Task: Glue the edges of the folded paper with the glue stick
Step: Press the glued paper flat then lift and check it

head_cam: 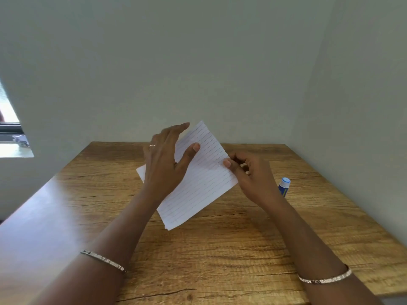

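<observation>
Fingers (236, 170) of our right hand (253, 179) pinch the right edge of the folded lined paper (202, 186); our left hand (163, 164) clamps it above the tabletop (242, 238). Gluing hasn't begun, we judge; next our right hand must let go for the glue stick (284, 187) standing beside it.

The wooden worktop (220, 249) shows brown grain with dark cracks. A blue glue stick (284, 187) stands on its right part.
</observation>
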{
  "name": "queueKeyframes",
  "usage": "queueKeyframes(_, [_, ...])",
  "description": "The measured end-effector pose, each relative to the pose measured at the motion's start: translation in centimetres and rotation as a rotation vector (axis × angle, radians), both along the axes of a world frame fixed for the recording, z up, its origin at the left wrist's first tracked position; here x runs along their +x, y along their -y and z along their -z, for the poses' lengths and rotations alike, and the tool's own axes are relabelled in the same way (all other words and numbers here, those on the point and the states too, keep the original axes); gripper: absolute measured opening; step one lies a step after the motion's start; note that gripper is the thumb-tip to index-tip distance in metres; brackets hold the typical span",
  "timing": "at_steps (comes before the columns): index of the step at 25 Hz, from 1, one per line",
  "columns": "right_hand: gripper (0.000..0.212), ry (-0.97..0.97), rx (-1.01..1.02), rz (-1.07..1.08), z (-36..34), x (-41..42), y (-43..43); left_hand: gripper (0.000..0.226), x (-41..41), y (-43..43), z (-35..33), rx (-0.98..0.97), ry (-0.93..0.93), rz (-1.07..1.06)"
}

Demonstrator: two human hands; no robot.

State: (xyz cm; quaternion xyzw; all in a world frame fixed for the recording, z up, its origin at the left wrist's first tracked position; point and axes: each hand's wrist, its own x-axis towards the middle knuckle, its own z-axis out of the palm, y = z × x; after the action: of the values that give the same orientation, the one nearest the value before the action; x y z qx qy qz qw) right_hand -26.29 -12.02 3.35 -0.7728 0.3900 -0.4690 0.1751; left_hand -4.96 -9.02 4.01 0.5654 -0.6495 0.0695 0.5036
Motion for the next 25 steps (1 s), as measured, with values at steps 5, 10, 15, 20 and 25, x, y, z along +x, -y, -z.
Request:
queueKeyframes(5, [0.022,-0.125,-0.132,0.004,0.4,0.6,-0.1,0.026,-0.4,-0.3,-0.7,-0.093,-0.165,0.051])
queueKeyframes(10, [0.022,-0.053,-0.111,-0.026,0.2,0.6,-0.4,0.022,-0.4,0.1,-0.4,-0.099,-0.11,0.07])
queueKeyframes(15, [0.017,0.018,-0.176,0.064,-0.2,0.7,-0.6,0.011,-0.8,-0.4,-0.7,-0.091,-0.237,0.152])
queueKeyframes(20, [0.014,0.021,-0.184,0.057,-0.7,1.1,-0.8,0.008,-2.0,-1.4,-0.6,-0.027,-0.187,0.305])
queueKeyframes(25, [0.008,0.035,-0.042,0.014,-0.6,0.9,-0.7,0.01,-2.0,-1.1,-0.3,0.004,-0.15,0.249])
